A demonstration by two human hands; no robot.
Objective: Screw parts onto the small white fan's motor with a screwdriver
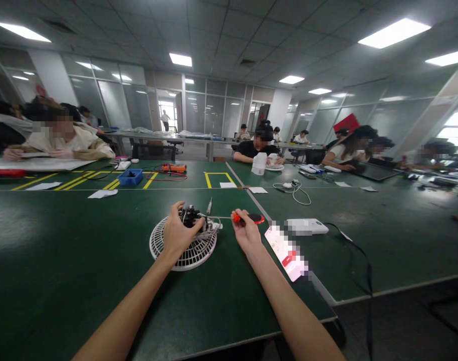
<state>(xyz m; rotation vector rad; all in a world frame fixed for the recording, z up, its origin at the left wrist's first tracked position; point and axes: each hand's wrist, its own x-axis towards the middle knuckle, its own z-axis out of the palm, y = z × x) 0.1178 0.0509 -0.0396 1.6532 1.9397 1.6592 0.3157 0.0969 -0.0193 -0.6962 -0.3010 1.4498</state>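
My left hand (179, 231) is closed around a black motor unit (192, 215) that sits on a round white fan grille (193, 256) lying on the green table. Between the fingers of my right hand (246, 231) is a screwdriver (257, 218) with a red and black handle. Its thin shaft points left, and the tip reaches the right side of the motor unit; the exact contact point is too small to make out. Pale wires (213, 228) bunch at the grille's right side. Just behind the grille lies a small slim pointed tool (209, 206).
Right of my right hand lie a lit phone (285, 253) and a white power bank (306, 226) with a black cable (359, 245). Farther back are a blue bin (130, 177), an orange multimeter (173, 168), a white cable (302, 193) and paper slips. Several people sit around.
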